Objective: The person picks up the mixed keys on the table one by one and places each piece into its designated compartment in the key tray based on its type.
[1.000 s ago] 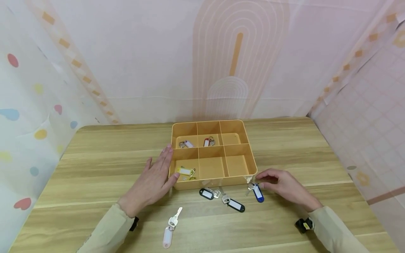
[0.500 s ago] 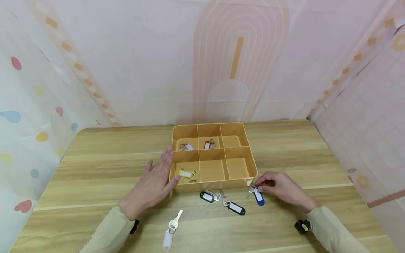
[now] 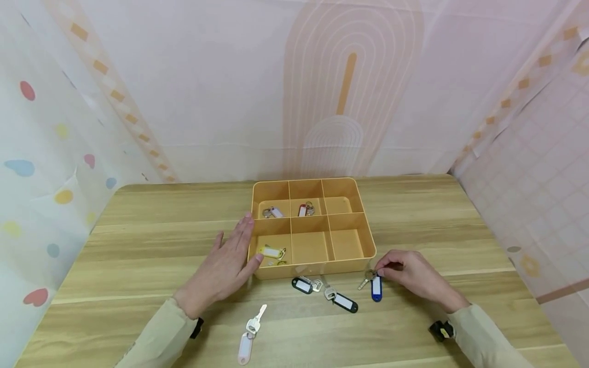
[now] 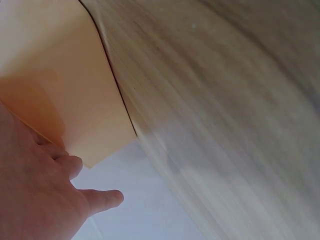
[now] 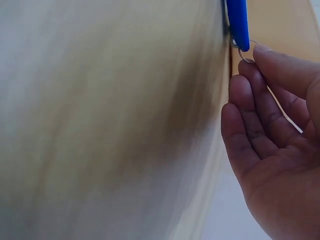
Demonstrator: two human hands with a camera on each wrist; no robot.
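Note:
Between thumb and forefinger my right hand [image 3: 411, 276] pinches the metal ring [image 5: 247, 54] of a key with a blue tag [image 3: 377, 289]. The key [image 3: 366, 279] hangs beside the tag, just off the front right corner of a yellow-orange divided box [image 3: 338, 266]. My left hand [image 3: 221, 268] rests with extended fingers against the left side of that box, its thumb over the front rim. A yellow-tagged key [image 3: 272, 252] lies in the front left compartment. At the back, a pale purple tag [image 3: 276, 212] with a key lies left and a red tag [image 3: 302, 210] with a key lies in the middle.
Two keys with black tags lie before the box, one black tag [image 3: 302, 285] nearer it and another black tag [image 3: 345, 302] to the right. A pink-tagged key [image 3: 253, 325] lies near my left forearm. A patterned curtain [image 3: 221, 102] hangs behind the wooden table [image 3: 152, 230].
My right fingers have taken hold of the blue tag's ring and lifted it a little; key and tag now hang from it. The left hand stays against the box.

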